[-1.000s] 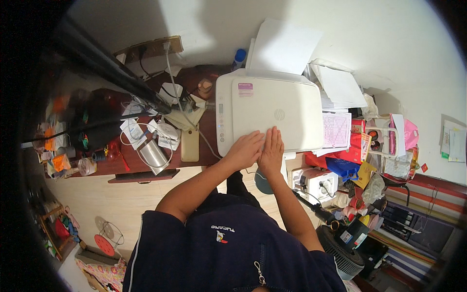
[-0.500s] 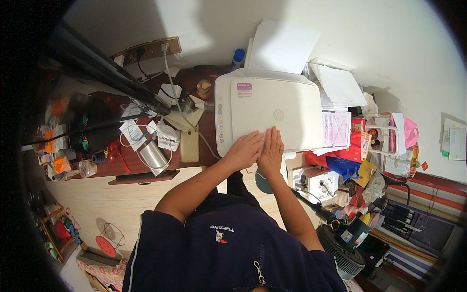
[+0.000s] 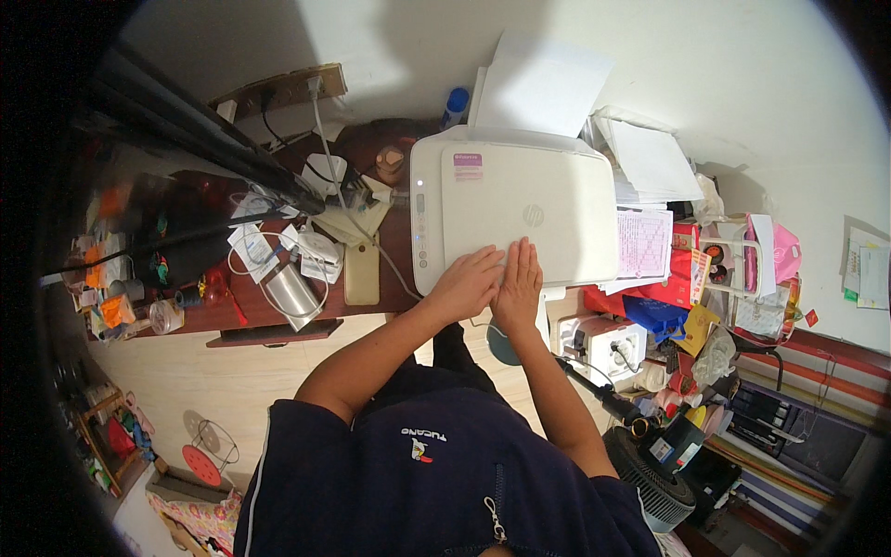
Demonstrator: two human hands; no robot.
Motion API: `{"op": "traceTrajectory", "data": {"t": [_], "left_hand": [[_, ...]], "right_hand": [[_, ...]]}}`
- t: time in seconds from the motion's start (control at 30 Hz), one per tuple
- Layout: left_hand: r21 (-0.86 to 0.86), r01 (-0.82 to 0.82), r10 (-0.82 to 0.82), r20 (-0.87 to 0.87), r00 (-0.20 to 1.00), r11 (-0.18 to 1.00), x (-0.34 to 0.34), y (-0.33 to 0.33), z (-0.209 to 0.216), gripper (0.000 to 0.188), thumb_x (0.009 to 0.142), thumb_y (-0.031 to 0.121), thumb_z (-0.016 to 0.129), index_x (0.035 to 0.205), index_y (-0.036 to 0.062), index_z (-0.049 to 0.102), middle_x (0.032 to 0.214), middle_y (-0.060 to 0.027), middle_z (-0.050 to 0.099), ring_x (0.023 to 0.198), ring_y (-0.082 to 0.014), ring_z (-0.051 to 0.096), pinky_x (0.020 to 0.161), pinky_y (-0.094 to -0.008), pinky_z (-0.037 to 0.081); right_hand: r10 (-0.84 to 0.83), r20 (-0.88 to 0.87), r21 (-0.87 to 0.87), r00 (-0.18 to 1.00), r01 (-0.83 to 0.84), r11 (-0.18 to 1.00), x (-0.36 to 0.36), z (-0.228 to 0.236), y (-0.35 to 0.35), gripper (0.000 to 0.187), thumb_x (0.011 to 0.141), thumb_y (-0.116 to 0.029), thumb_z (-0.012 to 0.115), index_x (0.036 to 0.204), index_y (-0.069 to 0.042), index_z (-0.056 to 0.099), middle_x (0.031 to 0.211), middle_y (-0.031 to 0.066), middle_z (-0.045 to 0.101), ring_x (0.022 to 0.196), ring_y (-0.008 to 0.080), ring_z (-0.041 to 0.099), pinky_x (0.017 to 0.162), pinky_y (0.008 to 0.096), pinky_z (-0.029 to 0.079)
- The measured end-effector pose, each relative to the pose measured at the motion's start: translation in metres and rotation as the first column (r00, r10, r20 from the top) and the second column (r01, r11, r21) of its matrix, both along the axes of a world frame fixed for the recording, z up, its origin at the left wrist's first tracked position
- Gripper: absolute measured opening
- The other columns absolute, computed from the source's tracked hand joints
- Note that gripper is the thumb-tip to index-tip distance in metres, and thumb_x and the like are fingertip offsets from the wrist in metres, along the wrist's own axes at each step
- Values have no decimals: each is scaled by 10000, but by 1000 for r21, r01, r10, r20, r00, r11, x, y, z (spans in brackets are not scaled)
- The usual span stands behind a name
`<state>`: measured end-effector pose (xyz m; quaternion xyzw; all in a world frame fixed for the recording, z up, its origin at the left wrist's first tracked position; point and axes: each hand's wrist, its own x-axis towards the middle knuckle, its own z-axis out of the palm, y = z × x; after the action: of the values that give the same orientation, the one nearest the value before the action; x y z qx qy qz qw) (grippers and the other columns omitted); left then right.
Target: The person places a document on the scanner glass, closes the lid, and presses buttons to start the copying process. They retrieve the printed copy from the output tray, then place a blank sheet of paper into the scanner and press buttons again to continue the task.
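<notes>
A white printer (image 3: 529, 176) with a flat lid stands on the dark red desk (image 3: 367, 320). Both my hands lie flat on the front part of its lid, side by side and touching or nearly so. My left hand (image 3: 471, 281) has its fingers stretched toward the right and away from me. My right hand (image 3: 518, 286) points straight ahead, fingers together and extended. Neither one holds anything. Small buttons and lights run along the printer's left side panel. White paper (image 3: 543, 84) stands upright in the feeder at the back.
Left of the printer lie a yellowish phone case (image 3: 362, 276), a metal cup (image 3: 291, 293) and looped white cables. A dark pole (image 3: 200, 130) slants across the left. At the right are printed sheets (image 3: 642, 243), red packets and a blue bag (image 3: 655, 317). A black fan (image 3: 650, 478) is close to my right arm.
My hands stay in place on the lid. A small white light now shows at the upper part of the printer's left panel. The view has shifted very slightly.
</notes>
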<state>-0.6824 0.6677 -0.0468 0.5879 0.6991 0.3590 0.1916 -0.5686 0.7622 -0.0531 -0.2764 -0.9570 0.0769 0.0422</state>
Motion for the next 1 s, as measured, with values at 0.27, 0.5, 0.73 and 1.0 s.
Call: {"op": "traceTrajectory", "data": {"t": [0.27,0.5,0.73,1.0], "left_hand": [[5,-12,12,5,1000,1000,1,0,-2,312,826,182,513,1079,4,557,1299,-157,428,1254,-294,348,984,-412,311],[6,-11,11,-4,1000,1000,1,0,1,315,820,181,523,1078,5,559,1299,-156,427,1250,-295,354,983,-412,315],[-16,0,0,0,1000,1000,0,0,2,307,828,180,519,1077,4,555,1301,-158,424,1252,-296,352,984,-409,320],[-18,8,-8,0,1000,1000,0,0,3,305,817,175,538,1067,1,559,1298,-161,430,1250,-297,357,980,-408,325]], "right_hand": [[-2,1,11,1000,2,1000,-1,2,-1,651,842,-270,436,1382,9,202,1455,176,164,1342,322,162,1060,420,156],[-2,-15,6,1000,2,1000,0,0,0,646,847,-286,432,1378,10,211,1452,176,170,1340,322,163,1060,429,151],[2,-31,-2,1000,-2,1000,0,-1,0,641,852,-285,429,1378,9,211,1450,177,177,1339,325,166,1057,431,156],[-5,-36,-9,999,5,1000,0,0,0,639,849,-264,442,1380,6,210,1451,175,179,1338,321,173,1054,430,159]]}}
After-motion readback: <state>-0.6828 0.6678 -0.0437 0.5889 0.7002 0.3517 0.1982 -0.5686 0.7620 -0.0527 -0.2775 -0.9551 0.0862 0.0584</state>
